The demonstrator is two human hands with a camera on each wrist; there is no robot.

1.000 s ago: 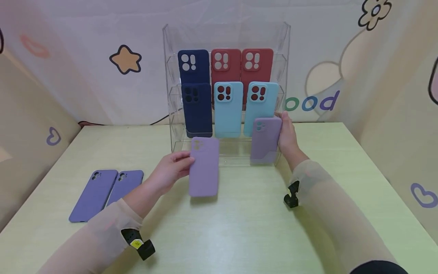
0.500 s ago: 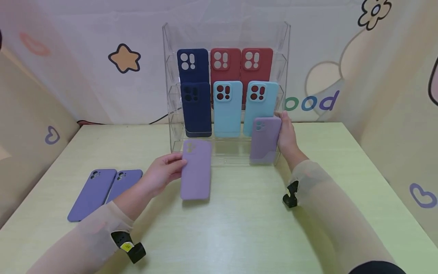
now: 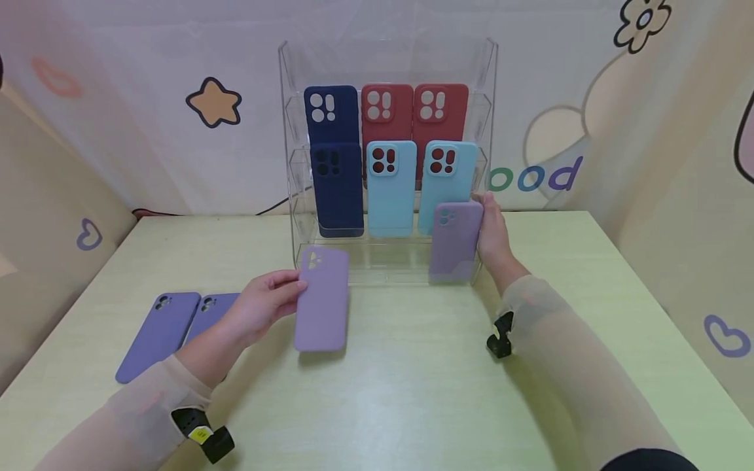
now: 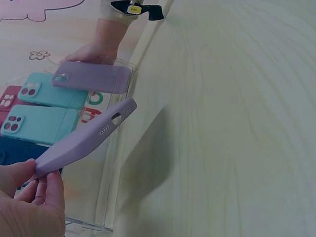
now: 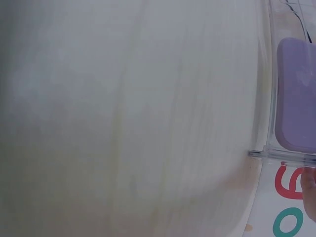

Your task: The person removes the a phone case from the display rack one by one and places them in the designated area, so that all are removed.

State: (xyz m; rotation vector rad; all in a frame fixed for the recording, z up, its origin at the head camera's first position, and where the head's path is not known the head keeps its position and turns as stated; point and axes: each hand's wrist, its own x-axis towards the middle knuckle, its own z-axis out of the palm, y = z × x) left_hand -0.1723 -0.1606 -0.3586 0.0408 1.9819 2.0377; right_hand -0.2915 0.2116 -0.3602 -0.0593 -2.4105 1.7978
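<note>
My left hand (image 3: 263,306) pinches a light purple phone case (image 3: 321,301) by its left edge, above the table in front of a clear acrylic display rack (image 3: 400,273). The left wrist view shows this phone case (image 4: 86,140) edge-on, between thumb and fingers. Another purple phone case (image 3: 455,242) stands in the rack's lowest tier, at its right end. Against the rack's right side, close by that case, lies my right hand (image 3: 496,235); its fingers are partly hidden. In the right wrist view, a bit of the right hand (image 5: 309,192) shows outside the rack's side wall.
Higher tiers hold dark blue phone cases (image 3: 338,190), red phone cases (image 3: 442,108) and light blue phone cases (image 3: 391,196). Two violet-blue phone cases (image 3: 159,337) lie on the table (image 3: 412,392) at left, one partly behind my left arm. A printed cloth (image 3: 235,39) hangs behind.
My left hand has moved left and slightly toward me, carrying the light purple phone case away from the rack's middle. The right hand and the phone cases in the rack stay put.
</note>
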